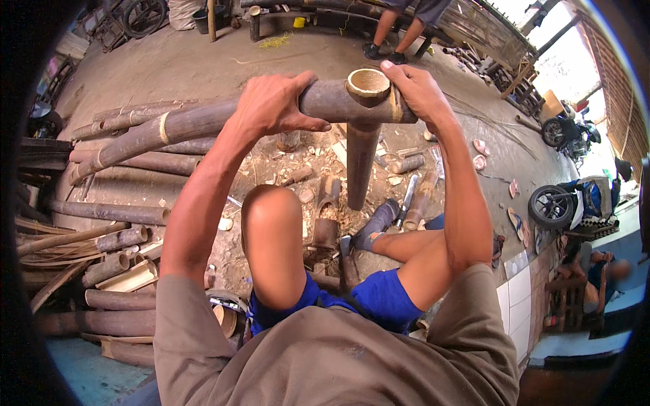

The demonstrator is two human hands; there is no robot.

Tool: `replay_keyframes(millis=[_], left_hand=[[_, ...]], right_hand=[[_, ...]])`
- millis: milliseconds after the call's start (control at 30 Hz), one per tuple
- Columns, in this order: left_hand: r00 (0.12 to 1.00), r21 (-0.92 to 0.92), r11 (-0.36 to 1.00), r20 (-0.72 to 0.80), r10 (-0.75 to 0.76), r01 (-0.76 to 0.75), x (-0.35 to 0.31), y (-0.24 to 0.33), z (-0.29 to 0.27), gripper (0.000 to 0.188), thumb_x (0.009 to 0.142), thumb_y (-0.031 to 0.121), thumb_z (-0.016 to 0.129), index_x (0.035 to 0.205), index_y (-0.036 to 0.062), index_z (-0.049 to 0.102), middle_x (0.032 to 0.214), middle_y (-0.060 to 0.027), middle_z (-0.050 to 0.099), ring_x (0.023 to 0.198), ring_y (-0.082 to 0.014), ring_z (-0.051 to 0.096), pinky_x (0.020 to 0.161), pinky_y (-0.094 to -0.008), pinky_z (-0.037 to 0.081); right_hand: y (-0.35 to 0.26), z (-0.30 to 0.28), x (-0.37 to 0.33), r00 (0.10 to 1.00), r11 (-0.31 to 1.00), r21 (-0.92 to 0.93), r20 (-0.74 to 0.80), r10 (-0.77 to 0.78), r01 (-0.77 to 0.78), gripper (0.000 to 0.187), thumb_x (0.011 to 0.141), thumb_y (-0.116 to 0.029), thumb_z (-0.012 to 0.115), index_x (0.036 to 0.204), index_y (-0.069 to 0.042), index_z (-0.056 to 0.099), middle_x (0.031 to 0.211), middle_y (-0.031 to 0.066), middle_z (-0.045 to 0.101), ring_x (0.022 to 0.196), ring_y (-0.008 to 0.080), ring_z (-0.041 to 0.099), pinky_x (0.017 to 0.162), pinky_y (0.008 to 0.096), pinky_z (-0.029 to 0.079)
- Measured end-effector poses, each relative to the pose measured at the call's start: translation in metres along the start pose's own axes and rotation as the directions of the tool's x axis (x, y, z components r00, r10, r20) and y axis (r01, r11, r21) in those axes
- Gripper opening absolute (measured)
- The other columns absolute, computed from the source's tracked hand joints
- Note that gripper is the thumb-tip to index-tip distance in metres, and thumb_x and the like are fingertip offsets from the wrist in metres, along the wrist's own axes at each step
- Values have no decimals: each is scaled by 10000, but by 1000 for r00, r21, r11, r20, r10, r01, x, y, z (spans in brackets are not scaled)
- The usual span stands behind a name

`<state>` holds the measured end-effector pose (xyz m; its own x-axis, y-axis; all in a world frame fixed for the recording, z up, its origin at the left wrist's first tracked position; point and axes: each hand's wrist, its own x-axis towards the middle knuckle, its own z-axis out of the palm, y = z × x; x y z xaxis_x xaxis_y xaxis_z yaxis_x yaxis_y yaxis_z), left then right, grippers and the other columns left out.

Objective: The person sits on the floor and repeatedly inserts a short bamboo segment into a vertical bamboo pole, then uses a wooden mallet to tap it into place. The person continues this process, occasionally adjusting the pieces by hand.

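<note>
A long dark bamboo pole [196, 122] lies across in front of me, its right end raised before my knees. An upright bamboo post [362, 162] passes through a hole near that end, and its pale hollow top [369, 81] sticks out above the pole. My left hand [277, 101] is wrapped over the pole left of the joint, thumb along its near side. My right hand [414, 91] grips the pole's right end, with the thumb beside the post's rim. The fingers on the far side are hidden.
Bamboo poles and offcuts [122, 271] are piled at my left. Wood chips, a split bamboo piece [327, 210] and a long blade [408, 196] lie around my feet. Sandals [518, 227] and a motorcycle [562, 203] are at the right. A person's legs [399, 30] stand at the back; another person sits far right.
</note>
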<state>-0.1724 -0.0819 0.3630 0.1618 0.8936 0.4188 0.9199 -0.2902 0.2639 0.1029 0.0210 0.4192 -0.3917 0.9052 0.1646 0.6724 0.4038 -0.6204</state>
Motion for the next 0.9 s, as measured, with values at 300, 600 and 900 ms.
replay_keyframes(millis=[300,600,900], left_hand=[[999,7,999,-13,-45,45,2,8,-2,841,619,620,891,1275,138,680,975,-189,760,944,-432,723,818,-518,557],[997,-45,998,-60,42,-45,13,10,12,785,633,728,848,1072,98,685,862,-182,748,851,-423,728,725,-531,552],[999,27,999,-26,33,-32,19,19,28,799,640,672,861,1177,107,685,983,-176,750,915,-430,723,789,-524,559]], right_hand=[[-1,-14,8,973,945,-254,-47,-227,208,552,1046,-429,498,975,85,685,964,329,704,882,481,691,826,503,515],[42,-19,24,979,844,-506,12,-202,180,567,1032,-458,471,1008,64,691,985,354,685,947,491,686,861,528,510],[50,-16,8,984,939,-323,-84,-154,119,540,1044,-440,465,1008,36,718,1008,340,699,956,513,693,871,551,536]])
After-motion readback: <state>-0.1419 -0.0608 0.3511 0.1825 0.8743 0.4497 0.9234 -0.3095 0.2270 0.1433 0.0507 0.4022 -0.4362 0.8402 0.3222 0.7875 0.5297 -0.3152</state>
